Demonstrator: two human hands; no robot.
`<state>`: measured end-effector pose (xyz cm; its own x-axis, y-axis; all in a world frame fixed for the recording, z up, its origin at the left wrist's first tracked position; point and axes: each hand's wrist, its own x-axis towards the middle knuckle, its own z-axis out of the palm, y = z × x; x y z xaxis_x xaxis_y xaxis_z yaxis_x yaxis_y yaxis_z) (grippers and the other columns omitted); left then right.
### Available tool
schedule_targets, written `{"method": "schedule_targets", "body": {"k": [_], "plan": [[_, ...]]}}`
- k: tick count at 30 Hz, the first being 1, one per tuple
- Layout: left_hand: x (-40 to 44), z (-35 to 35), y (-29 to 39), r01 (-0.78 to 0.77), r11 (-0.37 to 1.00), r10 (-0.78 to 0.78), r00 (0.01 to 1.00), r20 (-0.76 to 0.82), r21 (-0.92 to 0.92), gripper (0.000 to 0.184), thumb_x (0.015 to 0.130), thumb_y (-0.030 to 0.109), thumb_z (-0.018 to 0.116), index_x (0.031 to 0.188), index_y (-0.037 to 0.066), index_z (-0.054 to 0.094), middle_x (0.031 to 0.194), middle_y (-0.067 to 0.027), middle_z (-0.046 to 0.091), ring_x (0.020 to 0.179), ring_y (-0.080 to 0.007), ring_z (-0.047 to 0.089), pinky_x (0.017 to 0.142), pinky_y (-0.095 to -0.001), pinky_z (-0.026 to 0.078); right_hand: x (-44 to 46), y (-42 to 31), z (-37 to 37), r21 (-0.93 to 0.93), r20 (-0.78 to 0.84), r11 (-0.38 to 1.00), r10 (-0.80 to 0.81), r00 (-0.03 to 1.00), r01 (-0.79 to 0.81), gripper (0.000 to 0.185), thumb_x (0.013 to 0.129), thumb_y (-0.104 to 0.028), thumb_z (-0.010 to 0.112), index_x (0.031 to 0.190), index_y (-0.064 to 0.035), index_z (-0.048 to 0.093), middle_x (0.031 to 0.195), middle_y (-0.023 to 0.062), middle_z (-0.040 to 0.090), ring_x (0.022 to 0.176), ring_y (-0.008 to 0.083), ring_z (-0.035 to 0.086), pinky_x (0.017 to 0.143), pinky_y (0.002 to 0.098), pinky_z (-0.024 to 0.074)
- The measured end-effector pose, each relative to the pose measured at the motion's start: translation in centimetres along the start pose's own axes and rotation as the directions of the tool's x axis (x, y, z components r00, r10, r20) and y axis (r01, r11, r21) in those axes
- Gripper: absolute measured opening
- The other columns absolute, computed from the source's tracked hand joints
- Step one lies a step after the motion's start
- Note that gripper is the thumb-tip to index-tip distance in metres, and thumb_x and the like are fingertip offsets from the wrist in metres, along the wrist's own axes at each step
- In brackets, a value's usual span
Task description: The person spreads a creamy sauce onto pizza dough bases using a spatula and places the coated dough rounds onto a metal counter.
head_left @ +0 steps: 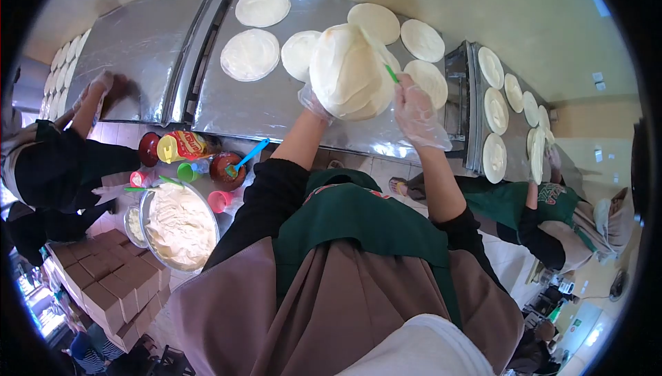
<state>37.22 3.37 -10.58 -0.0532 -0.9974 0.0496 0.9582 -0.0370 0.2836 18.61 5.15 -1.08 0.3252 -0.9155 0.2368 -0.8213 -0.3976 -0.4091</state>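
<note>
My left hand, in a clear plastic glove, supports a round cream-coated disc from below, raised above the metal table. What lies under the cream is hidden. Fingers of my gloved right hand are closed around the green handle of a spatula, whose pale blade lies along the disc's right side. Spread marks show in the cream. Behind the raised disc, several similar discs rest on the table, among them one at the left and one at the back.
Left of me stand a large bowl of cream, a brown bowl with a blue spatula, and a yellow-red tub. Stacked brown boxes sit lower left. Co-workers stand at both sides; the right one holds a disc.
</note>
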Motion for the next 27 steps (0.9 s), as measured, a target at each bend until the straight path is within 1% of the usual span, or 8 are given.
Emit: {"method": "schedule_targets", "body": {"k": [3, 5, 9, 11, 19, 21, 23, 27], "plan": [[0.5, -2.3, -1.1, 0.158, 0.96, -0.11, 0.972, 0.207, -0.232, 0.05, 0.099, 0.04, 0.036, 0.139, 0.01, 0.036, 0.134, -0.0113, 0.049, 0.116, -0.0286, 0.052, 0.099, -0.0446, 0.044, 0.1, -2.0, 0.3, -0.038, 0.103, 0.995, -0.092, 0.99, 0.096, 0.02, 0.093, -0.015, 0.046, 0.109, -0.0066, 0.054, 0.085, 0.0232, 0.06, 0.075, 0.0414, 0.059, 0.066, 0.0484, 0.0454], [-0.1, -0.7, -1.1, 0.003, 0.983, -0.002, 1.0, -0.004, 0.183, 0.049, 0.098, 0.039, 0.036, 0.138, 0.01, 0.037, 0.132, -0.0112, 0.05, 0.115, -0.0287, 0.053, 0.099, -0.0454, 0.044, 0.3, -3.6, -1.0, -0.028, 0.17, 0.989, -0.136, 0.976, 0.143, 0.02, 0.093, -0.016, 0.047, 0.109, -0.007, 0.054, 0.086, 0.0226, 0.061, 0.075, 0.041, 0.059, 0.066, 0.0479, 0.0459], [-0.7, -0.1, -1.1, -0.083, 0.919, 0.103, 0.994, -0.029, 0.385, 0.052, 0.098, 0.042, 0.036, 0.138, 0.01, 0.037, 0.132, -0.0121, 0.05, 0.116, -0.0296, 0.052, 0.099, -0.0471, 0.043, -0.4, -4.8, -1.9, 0.128, 0.111, 0.96, -0.265, 0.958, 0.25, 0.02, 0.093, -0.015, 0.048, 0.109, -0.0073, 0.055, 0.087, 0.0215, 0.061, 0.073, 0.0398, 0.06, 0.065, 0.047, 0.0463], [-1.1, -1.0, -0.7, 0.052, 0.984, -0.048, 0.998, 0.027, -0.172, 0.049, 0.099, 0.037, 0.034, 0.138, 0.008, 0.036, 0.131, -0.0124, 0.05, 0.116, -0.0278, 0.053, 0.098, -0.0436, 0.046, -0.6, -4.5, -2.0, 0.171, 0.052, 0.967, -0.2, 0.978, 0.188, 0.02, 0.093, -0.015, 0.048, 0.109, -0.007, 0.055, 0.087, 0.0222, 0.061, 0.073, 0.0403, 0.06, 0.065, 0.0476, 0.0458], [-1.2, -1.5, -0.6, -0.001, 0.97, 0.013, 0.999, 0.048, -0.244, 0.052, 0.098, 0.041, 0.033, 0.14, 0.01, 0.035, 0.136, -0.0133, 0.047, 0.12, -0.0285, 0.05, 0.099, -0.0466, 0.045, -3.6, -0.6, 1.4, -0.101, 0.135, 0.989, 0.123, 0.983, -0.11, 0.022, 0.09, -0.012, 0.048, 0.11, -0.0031, 0.052, 0.084, 0.02, 0.061, 0.07, 0.0388, 0.06, 0.061, 0.0472, 0.0469], [-1.0, -1.7, -1.0, 0.032, 0.957, -0.014, 0.998, 0.064, -0.288, 0.052, 0.098, 0.042, 0.033, 0.14, 0.01, 0.034, 0.135, -0.0129, 0.047, 0.12, -0.0285, 0.05, 0.099, -0.0464, 0.045, -4.8, -1.9, 2.9, 0.134, 0.01, 0.99, -0.043, 0.999, 0.041, 0.024, 0.092, -0.013, 0.045, 0.115, -0.0054, 0.051, 0.083, 0.0247, 0.059, 0.076, 0.0433, 0.058, 0.066, 0.0507, 0.0437], [-1.0, -1.4, -1.3, -0.046, 0.998, 0.045, 0.999, 0.014, 0.054, 0.053, 0.097, 0.042, 0.035, 0.14, 0.011, 0.034, 0.134, -0.012, 0.048, 0.12, -0.0284, 0.05, 0.099, -0.0465, 0.045, -5.6, -3.4, 3.4, 0.125, 0.07, 0.99, -0.069, 0.995, 0.06, 0.024, 0.092, -0.012, 0.046, 0.114, -0.0054, 0.052, 0.085, 0.0242, 0.059, 0.076, 0.043, 0.059, 0.067, 0.0502, 0.0442], [-0.9, -1.5, -1.2, -0.004, 0.996, 0.011, 0.997, 0.08, -0.088, 0.053, 0.097, 0.042, 0.036, 0.14, 0.01, 0.034, 0.134, -0.0123, 0.048, 0.119, -0.0285, 0.05, 0.099, -0.0465, 0.045, -5.6, -5.3, 2.3, 0.181, 0.062, 0.949, -0.275, 0.96, 0.26, 0.017, 0.089, -0.011, 0.049, 0.105, -0.0046, 0.052, 0.08, 0.0192, 0.059, 0.068, 0.0394, 0.059, 0.059, 0.048, 0.0464]]}}
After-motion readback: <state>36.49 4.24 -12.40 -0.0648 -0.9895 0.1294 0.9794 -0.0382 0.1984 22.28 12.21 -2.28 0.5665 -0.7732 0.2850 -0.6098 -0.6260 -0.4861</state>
